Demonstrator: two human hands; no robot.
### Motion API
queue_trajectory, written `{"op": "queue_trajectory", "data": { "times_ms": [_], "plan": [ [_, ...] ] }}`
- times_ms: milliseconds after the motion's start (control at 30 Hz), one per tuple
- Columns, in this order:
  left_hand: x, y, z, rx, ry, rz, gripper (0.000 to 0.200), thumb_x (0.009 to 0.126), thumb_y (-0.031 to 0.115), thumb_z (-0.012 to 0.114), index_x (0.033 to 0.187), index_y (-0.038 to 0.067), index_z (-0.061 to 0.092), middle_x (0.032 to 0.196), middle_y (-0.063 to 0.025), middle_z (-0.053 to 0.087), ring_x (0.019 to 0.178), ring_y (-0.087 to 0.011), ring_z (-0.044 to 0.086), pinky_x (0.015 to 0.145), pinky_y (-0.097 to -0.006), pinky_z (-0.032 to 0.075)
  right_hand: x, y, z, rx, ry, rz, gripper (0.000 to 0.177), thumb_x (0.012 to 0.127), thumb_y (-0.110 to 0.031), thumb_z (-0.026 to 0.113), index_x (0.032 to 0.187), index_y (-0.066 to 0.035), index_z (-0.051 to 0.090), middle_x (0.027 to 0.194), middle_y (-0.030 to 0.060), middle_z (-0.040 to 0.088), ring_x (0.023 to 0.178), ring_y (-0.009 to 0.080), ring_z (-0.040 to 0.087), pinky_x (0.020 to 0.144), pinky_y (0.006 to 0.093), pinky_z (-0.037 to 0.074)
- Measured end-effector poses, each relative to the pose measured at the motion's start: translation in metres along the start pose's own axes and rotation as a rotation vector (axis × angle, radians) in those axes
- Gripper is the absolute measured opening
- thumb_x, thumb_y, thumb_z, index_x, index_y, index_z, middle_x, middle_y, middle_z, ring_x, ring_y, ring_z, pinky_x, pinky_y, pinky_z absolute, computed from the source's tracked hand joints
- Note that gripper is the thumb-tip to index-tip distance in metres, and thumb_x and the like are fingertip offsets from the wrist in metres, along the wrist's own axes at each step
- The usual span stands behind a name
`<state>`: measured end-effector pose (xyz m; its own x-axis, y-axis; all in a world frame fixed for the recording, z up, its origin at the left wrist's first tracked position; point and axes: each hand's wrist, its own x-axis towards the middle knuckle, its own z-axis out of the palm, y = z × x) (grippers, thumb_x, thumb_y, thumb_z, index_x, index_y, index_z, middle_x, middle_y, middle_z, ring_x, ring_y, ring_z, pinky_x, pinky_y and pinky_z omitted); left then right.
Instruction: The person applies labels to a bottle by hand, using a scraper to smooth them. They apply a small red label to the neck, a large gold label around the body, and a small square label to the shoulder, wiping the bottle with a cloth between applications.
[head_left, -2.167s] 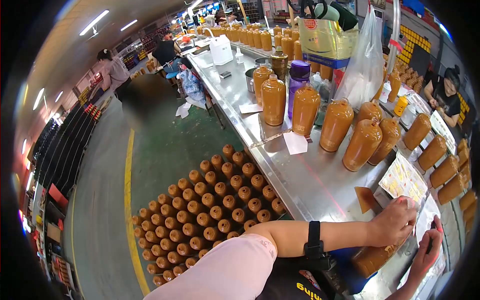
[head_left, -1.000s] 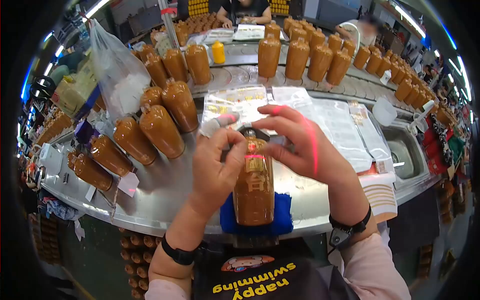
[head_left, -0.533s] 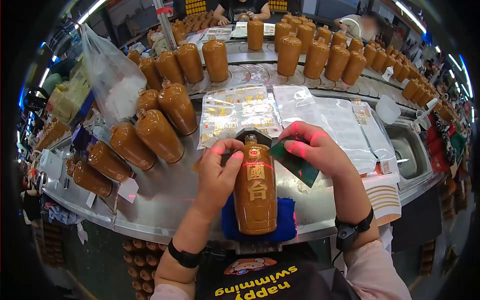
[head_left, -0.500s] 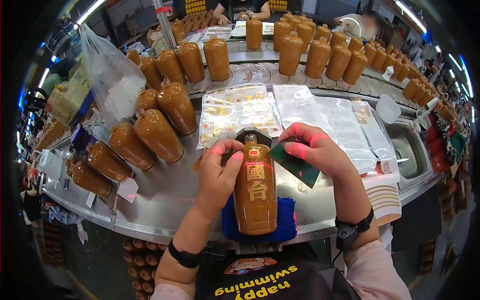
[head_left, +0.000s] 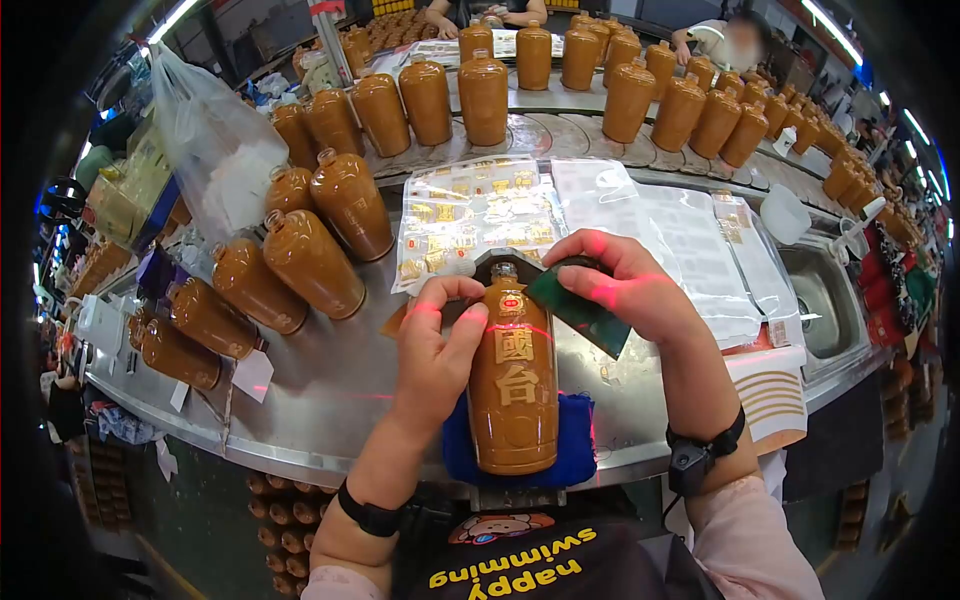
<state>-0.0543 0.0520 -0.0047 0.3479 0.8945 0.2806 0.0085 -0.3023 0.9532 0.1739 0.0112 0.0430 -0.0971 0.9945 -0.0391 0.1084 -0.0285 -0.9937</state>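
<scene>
A brown bottle [head_left: 513, 400] with gold characters lies face-up at the near edge of the surface [head_left: 320, 400], neck toward 12 o'clock in a dark rest [head_left: 522, 258], apparently to stop it rolling, with a blue cloth [head_left: 578, 440] likely cushioning its body. At 10 o'clock, the left hand [head_left: 440, 335] curls its fingers at the bottle's shoulder, seemingly steadying it; whether they close on anything is unclear. At 2 o'clock, the right hand's [head_left: 625, 285] fingers pinch a green sheet [head_left: 600, 320], one corner angled to the shoulder. Printed label sheets [head_left: 480, 210] lie within reach at 12 o'clock on the metal surface; more bottles [head_left: 313, 265] stand at 10, a sink [head_left: 815, 310] at 2. Across the workshop, a co-worker's hand [head_left: 450, 25] shows near 12.
</scene>
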Motion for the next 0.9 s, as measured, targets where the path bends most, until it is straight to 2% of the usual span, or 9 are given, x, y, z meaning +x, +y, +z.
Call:
{"op": "queue_trajectory", "data": {
  "times_ms": [100,200,300,533,733,833,900],
  "plan": [
    [0.002,0.001,0.002,-0.013,-0.009,0.015,0.02,0.088,0.012,0.059,0.103,-0.001,0.061,0.097,-0.0098,0.064,0.096,-0.0193,0.057,0.089,-0.0309,0.043,0.005,0.001,0.002,0.044,-0.097,-0.097,0.021,0.091,-0.012,0.062,0.11,-0.003,0.064,0.094,0.0022,0.066,0.087,0.0089,0.061,0.079,0.0248,0.052],
    [0.004,-0.001,0.002,-0.045,-0.016,0.019,0.02,0.088,0.012,0.059,0.103,-0.001,0.061,0.099,-0.0101,0.064,0.097,-0.0196,0.057,0.089,-0.0312,0.043,0.005,-0.004,0.001,0.021,-0.093,-0.078,0.022,0.091,-0.012,0.063,0.11,-0.003,0.064,0.096,0.0021,0.066,0.089,0.0087,0.061,0.08,0.0246,0.051],
    [0.005,0.0,0.0,-0.025,-0.022,0.019,0.02,0.088,0.012,0.059,0.103,-0.001,0.061,0.098,-0.0103,0.064,0.098,-0.0193,0.057,0.089,-0.0309,0.043,0.001,-0.006,-0.003,-0.095,-0.004,-0.026,0.022,0.09,-0.012,0.064,0.11,-0.002,0.064,0.096,0.0027,0.067,0.089,0.0087,0.061,0.081,0.0246,0.051],
    [-0.001,-0.004,-0.001,-0.145,-0.038,-0.023,0.022,0.087,0.009,0.058,0.107,-0.002,0.058,0.104,-0.0079,0.061,0.1,-0.0148,0.054,0.092,-0.0286,0.042,-0.009,0.006,-0.009,-0.039,-0.065,-0.009,0.02,0.089,-0.011,0.063,0.107,-0.001,0.065,0.095,0.0023,0.067,0.088,0.0079,0.061,0.081,0.0242,0.05],
    [-0.005,-0.005,-0.001,-0.219,-0.075,-0.038,0.025,0.089,0.007,0.056,0.112,-0.001,0.054,0.109,-0.0054,0.057,0.101,-0.0112,0.051,0.092,-0.0262,0.042,-0.012,0.008,0.001,0.003,-0.056,-0.082,0.02,0.089,-0.011,0.062,0.107,-0.001,0.066,0.096,0.0024,0.067,0.089,0.0088,0.061,0.082,0.0247,0.05],
    [-0.008,-0.005,-0.002,-0.221,-0.068,-0.042,0.024,0.089,0.007,0.056,0.112,-0.001,0.054,0.109,-0.0053,0.056,0.101,-0.0109,0.05,0.092,-0.0261,0.041,-0.018,0.004,-0.003,-0.07,-0.026,-0.005,0.021,0.09,-0.011,0.063,0.108,-0.002,0.065,0.097,0.0022,0.066,0.09,0.0087,0.06,0.082,0.0249,0.05],
    [-0.008,-0.002,-0.003,-0.241,-0.071,-0.061,0.024,0.09,0.007,0.056,0.112,-0.001,0.054,0.109,-0.0053,0.056,0.1,-0.0107,0.05,0.092,-0.0263,0.041,-0.019,0.007,-0.003,-0.078,-0.059,-0.042,0.021,0.09,-0.012,0.063,0.108,-0.002,0.065,0.097,0.0023,0.066,0.09,0.0084,0.06,0.082,0.0248,0.05]
  ]
}}
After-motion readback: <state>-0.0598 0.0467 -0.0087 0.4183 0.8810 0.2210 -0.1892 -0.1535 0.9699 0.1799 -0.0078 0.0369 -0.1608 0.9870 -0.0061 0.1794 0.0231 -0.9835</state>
